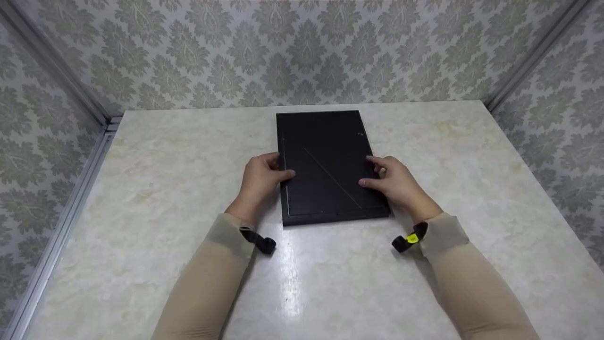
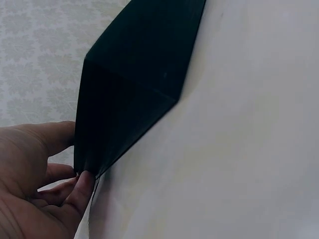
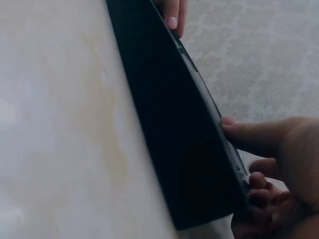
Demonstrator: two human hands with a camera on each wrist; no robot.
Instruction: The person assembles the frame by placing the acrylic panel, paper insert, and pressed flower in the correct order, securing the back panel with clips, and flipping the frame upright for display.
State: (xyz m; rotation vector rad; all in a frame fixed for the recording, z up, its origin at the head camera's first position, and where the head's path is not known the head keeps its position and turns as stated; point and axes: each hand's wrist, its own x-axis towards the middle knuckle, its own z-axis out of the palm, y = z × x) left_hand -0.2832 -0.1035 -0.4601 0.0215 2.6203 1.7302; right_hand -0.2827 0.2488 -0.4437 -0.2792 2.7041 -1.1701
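A flat black rectangular box [image 1: 325, 137] with a thin pale diagonal line on its top is at the middle of the table, its short side facing me. My left hand [image 1: 260, 178] grips its left edge, thumb on the top face and fingers along the side. On the opposite edge, my right hand [image 1: 400, 183] holds it the same way, a little nearer the front corner. The left wrist view shows the dark box [image 2: 134, 64] in that hand's fingertips. In the right wrist view the long dark front wall of the box [image 3: 169, 119] shows, the right thumb on its upper edge.
The pale marbled table [image 1: 188, 141] extends around the box on all sides. Patterned wallpaper [image 1: 306, 52] covers the walls behind and beside it, with metal frame rails [image 1: 61, 203] at the corners. A small black camera [image 1: 265, 244] is strapped to each wrist.
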